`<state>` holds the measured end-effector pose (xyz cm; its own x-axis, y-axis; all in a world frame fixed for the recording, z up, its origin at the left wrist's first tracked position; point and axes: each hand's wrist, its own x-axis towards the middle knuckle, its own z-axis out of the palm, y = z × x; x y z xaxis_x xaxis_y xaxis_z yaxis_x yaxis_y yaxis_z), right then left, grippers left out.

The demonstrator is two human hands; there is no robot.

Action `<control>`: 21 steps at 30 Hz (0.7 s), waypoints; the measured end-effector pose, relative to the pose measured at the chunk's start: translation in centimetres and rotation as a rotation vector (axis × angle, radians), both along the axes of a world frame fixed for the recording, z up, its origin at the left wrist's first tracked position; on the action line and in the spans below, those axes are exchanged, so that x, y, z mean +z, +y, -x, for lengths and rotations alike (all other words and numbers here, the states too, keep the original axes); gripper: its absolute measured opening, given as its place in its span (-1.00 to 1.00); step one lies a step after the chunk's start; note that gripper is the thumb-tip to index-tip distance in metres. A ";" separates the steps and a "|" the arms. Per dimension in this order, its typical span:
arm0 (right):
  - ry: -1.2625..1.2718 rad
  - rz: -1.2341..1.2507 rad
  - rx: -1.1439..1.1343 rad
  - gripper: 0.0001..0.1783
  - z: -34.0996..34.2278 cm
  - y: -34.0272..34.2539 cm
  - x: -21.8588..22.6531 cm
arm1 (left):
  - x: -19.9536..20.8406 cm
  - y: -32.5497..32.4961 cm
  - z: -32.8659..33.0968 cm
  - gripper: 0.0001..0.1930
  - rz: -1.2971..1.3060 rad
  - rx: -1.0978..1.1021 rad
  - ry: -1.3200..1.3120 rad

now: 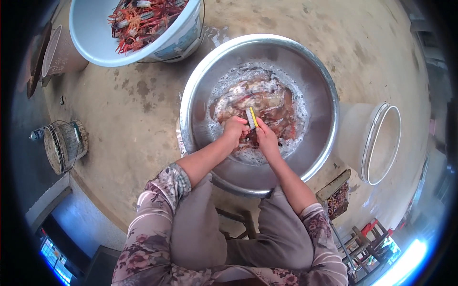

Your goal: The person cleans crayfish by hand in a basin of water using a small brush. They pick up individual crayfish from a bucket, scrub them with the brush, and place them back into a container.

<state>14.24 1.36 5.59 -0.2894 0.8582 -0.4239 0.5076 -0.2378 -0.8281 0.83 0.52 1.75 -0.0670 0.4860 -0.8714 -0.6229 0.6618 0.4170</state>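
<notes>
I sit over a large steel basin (315,157) of foamy water with several reddish crayfish (281,107) in it. My left hand (234,131) is closed in a fist around a crayfish, which it mostly hides, just above the water. Right beside it, my right hand (267,139) grips a small brush with a yellow back (252,117), the bristles turned against what the left hand holds. Both forearms reach in from the lower edge, with flowered sleeves pushed up.
A white and blue tub (90,45) heaped with red crayfish (140,19) stands at the upper left, with a beige bucket (57,52) beside it. A clear plastic bucket (381,143) stands to the right, a small metal pail (64,145) to the left, and a wooden box (336,193) by my right knee. The floor is concrete.
</notes>
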 end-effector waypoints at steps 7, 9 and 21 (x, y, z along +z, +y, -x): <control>-0.037 0.117 0.016 -0.60 1.0 -1.3 1.9 | -0.3 -0.4 0.1 -0.82 -0.064 -0.067 0.276; -0.202 0.006 0.047 -0.59 0.0 0.6 0.1 | 0.5 -0.2 -0.9 -0.80 -0.112 -0.237 0.321; -0.036 -0.129 -0.298 -0.61 -3.0 1.9 -2.3 | 3.8 1.7 1.0 -0.62 -0.240 -0.066 -0.056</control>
